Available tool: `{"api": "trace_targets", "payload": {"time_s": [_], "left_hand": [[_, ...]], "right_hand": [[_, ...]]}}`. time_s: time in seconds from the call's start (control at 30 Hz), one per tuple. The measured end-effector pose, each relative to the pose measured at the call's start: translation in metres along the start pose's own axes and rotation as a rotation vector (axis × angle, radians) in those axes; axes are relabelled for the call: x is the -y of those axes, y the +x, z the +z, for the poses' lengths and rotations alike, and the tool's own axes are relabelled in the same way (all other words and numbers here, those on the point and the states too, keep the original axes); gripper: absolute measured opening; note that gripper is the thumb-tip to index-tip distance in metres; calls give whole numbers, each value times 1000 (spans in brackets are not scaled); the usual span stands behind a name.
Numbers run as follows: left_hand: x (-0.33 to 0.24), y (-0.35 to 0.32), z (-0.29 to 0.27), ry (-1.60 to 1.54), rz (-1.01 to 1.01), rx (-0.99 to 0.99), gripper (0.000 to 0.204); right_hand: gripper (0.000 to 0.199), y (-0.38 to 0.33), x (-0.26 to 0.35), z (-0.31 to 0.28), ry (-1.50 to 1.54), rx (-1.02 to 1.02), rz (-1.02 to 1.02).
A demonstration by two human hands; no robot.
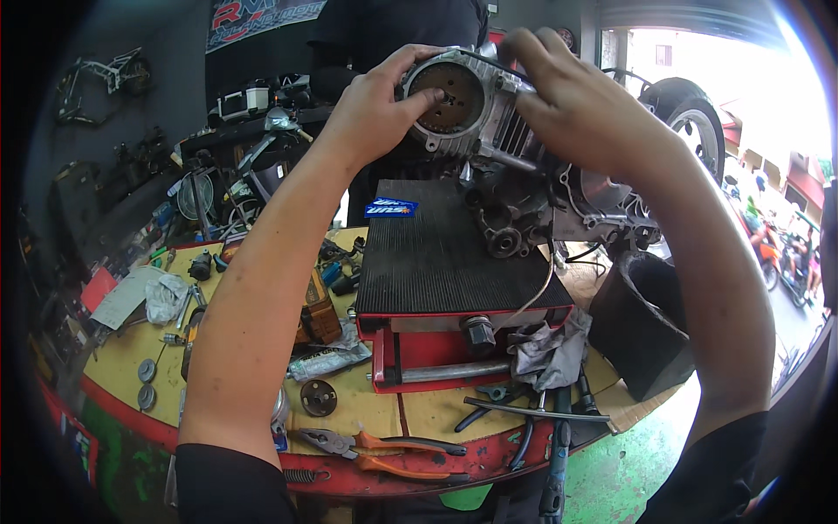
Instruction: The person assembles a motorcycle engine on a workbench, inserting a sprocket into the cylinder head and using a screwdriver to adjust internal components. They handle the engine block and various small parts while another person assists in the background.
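Note:
My left hand (381, 105) grips the left end of a motorcycle engine (515, 131). Its fingers wrap over the top of the cylinder head (434, 138), and the thumb presses near the centre of a round, brown cam sprocket (463, 94) in the head's opening. Over the cooling fins (513, 133), my right hand (567, 100) is closed with curled fingers, slightly blurred. A thin dark strand runs along the engine's top to these fingers; what they hold is hidden. The engine rests on a black ribbed stand top (419, 262) with a red frame.
Orange-handled pliers (393, 445), a round metal disc (319, 398), a tube (330, 360) and a grey rag (552, 349) lie on the yellow and red bench (227, 349). A black curved sleeve (642, 323) stands at right. Behind the engine is a wheel (694, 127); a person in dark clothing stands beyond.

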State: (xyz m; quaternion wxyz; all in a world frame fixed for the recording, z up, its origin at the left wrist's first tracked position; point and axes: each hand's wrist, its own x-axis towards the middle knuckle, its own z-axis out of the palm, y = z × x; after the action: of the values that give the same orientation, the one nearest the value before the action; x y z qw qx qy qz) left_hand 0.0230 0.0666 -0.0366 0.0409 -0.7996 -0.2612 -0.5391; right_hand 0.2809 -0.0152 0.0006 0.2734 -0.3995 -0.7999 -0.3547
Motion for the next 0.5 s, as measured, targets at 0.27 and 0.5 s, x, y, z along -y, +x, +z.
{"api": "trace_targets", "payload": {"time_s": [0.27,0.5], "left_hand": [[-4,-2,2,25,17,-17,44],[1,2,1,1,37,-5,44]], "right_hand": [[42,-40,11,-1,-7,83,-55],[41,-42,10,18,-6,2,-32]]}}
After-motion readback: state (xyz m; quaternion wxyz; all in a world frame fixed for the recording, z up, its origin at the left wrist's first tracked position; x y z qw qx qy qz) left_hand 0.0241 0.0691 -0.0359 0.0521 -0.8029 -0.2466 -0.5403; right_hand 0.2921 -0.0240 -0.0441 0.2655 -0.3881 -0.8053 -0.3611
